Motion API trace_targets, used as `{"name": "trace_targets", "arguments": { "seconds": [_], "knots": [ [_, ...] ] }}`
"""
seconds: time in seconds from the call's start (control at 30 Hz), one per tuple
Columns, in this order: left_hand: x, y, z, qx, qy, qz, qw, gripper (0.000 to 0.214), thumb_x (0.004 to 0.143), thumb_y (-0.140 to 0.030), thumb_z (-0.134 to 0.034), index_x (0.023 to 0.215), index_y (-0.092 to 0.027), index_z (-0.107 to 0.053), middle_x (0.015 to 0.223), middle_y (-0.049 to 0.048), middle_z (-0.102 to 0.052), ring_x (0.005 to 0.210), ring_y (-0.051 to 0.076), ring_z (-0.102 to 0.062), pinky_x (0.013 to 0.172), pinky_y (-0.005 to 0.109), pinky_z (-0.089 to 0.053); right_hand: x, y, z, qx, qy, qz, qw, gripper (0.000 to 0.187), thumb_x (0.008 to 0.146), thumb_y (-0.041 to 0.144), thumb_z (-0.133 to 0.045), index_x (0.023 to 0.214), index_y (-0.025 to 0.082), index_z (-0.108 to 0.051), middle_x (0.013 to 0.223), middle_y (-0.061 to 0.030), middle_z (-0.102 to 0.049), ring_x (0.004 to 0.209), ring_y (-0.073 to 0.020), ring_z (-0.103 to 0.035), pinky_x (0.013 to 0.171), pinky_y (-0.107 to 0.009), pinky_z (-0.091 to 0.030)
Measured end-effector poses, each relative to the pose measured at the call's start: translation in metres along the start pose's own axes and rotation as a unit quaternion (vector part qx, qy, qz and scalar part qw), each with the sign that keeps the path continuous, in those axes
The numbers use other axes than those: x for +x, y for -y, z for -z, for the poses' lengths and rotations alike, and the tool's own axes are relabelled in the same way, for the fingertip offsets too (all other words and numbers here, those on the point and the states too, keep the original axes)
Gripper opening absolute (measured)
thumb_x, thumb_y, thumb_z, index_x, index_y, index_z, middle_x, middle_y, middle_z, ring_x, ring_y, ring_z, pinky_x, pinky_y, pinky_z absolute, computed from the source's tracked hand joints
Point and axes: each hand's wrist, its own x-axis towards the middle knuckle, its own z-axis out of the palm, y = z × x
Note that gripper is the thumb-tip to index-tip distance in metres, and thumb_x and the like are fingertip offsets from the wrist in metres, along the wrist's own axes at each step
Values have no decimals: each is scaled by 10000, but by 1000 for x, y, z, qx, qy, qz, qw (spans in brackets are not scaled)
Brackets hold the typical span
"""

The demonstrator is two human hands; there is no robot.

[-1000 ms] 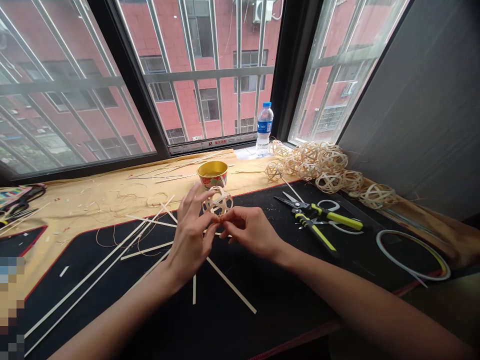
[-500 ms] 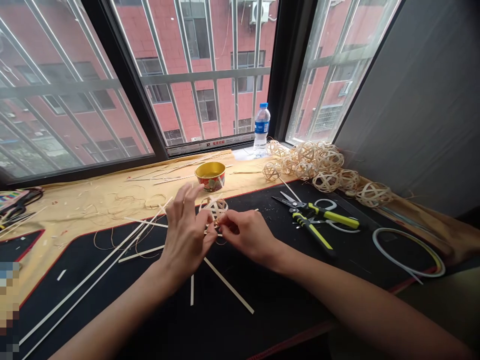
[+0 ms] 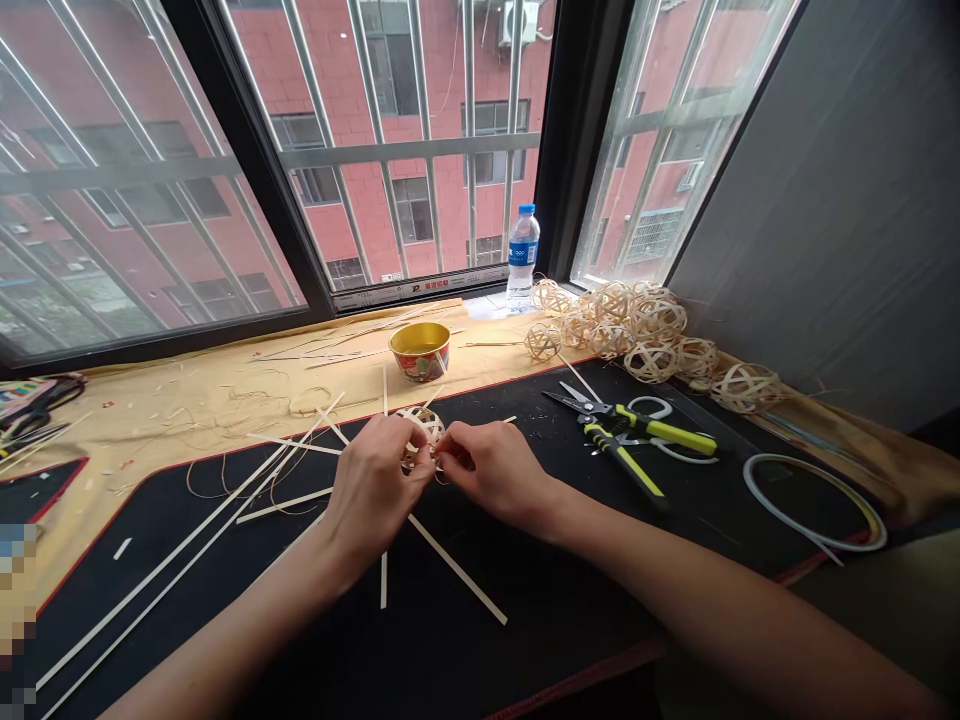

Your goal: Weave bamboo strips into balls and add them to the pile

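Note:
Between my hands is a small woven strip ball (image 3: 429, 422), its lower part hidden by my fingers. My left hand (image 3: 382, 460) pinches the ball's left side with thumb and fingers closed. From the right, my right hand (image 3: 487, 462) pinches at the ball's lower right edge, fingertips close to the left thumb. Several pale flat strips lie around and under the hands; one strip (image 3: 459, 572) slants toward the front right. Two long strips (image 3: 180, 540) run from the front left toward the ball. The hands hide where the strips cross.
A gold-rimmed tin (image 3: 420, 352) stands behind the hands. Shears with yellow-green handles (image 3: 626, 440) lie over scissors on the black mat (image 3: 585, 600). Many woven balls (image 3: 652, 330) are piled at the back right, beside a water bottle (image 3: 522, 260). A coiled white band (image 3: 817, 505) lies far right.
My left hand's fingers have come down from a raised, spread pose and curled onto the ball. The right hand has stayed nearly where it was.

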Motion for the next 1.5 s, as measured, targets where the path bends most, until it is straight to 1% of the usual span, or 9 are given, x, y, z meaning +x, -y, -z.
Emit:
{"name": "trace_targets", "arguments": {
  "seconds": [0.1, 0.27, 0.4, 0.63, 0.83, 1.1, 1.3, 1.43, 1.5],
  "knots": [
    [2, -1, 3, -41, 12, 45, 998, 125, 757, -123, -507, 847, -174, -577, 715, 15, -628, 664, 165, -572, 630, 279, -436, 0, 0, 0, -12, 10, 0, 1000, 116, 866, 215, -550, 869, 171, -657, 818, -55, -737, 735, -187, -683, 622, -237, -388],
    [10, -2, 11, -159, 86, 120, 976, 275, 745, -179, -518, 1016, -189, -555, 667, -23, -616, 640, 147, -566, 630, 265, -434, 1, 0, 0, 3, 1, -2, 1000, 106, 856, 203, -558, 884, 178, -657, 805, -46, -737, 724, -173, -683, 624, -227, -389],
    [15, -4, 15, -209, 113, 135, 962, 284, 784, -238, -492, 1057, -183, -550, 711, -7, -635, 667, 151, -578, 676, 286, -446, 0, -2, 0, 30, -18, 11, 999, 100, 847, 186, -557, 873, 177, -654, 783, -41, -730, 692, -154, -673, 628, -216, -398],
    [17, -6, 19, -214, 152, 145, 954, 287, 839, -281, -442, 1099, -173, -495, 670, -17, -591, 651, 156, -564, 689, 299, -442, 1, -2, 1, 31, -15, 16, 999, 97, 833, 174, -560, 855, 181, -655, 750, -36, -721, 663, -154, -664, 611, -217, -394],
    [19, 1, 28, -255, 200, 189, 927, 353, 820, -323, -482, 1130, -159, -440, 608, -40, -571, 597, 151, -543, 602, 271, -407, 0, -2, 0, 43, -16, 25, 999, 93, 820, 172, -571, 845, 184, -660, 743, -25, -722, 651, -139, -656, 608, -208, -392],
    [23, -2, 34, -322, 178, 237, 899, 405, 720, -340, -612, 1064, -160, -498, 622, -33, -579, 595, 151, -577, 564, 262, -417, 0, -3, 1, 28, -13, 31, 999, 99, 830, 180, -559, 841, 174, -657, 755, -37, -717, 652, -144, -643, 602, -214, -373],
    [25, -4, 38, -395, 161, 271, 863, 368, 687, -317, -674, 999, -160, -558, 637, -16, -625, 722, 181, -660, 693, 296, -491, 0, -1, 3, 26, -21, 29, 999, 108, 831, 180, -553, 826, 172, -661, 748, -37, -717, 639, -146, -635, 577, -218, -354],
    [25, -2, 37, -403, 162, 283, 855, 309, 722, -331, -656, 967, -160, -578, 600, -6, -622, 560, 140, -597, 548, 250, -444, 0, -2, 4, 33, -27, 32, 999, 98, 817, 169, -567, 828, 179, -664, 749, -28, -717, 639, -138, -633, 585, -214, -360],
    [24, 0, 37, -390, 182, 282, 858, 302, 747, -350, -622, 977, -157, -588, 617, -2, -607, 482, 113, -530, 477, 230, -390, 0, -3, 4, 33, -25, 30, 999, 98, 813, 163, -572, 837, 178, -666, 753, -30, -717, 645, -137, -635, 596, -216, -369]
  ]
}}
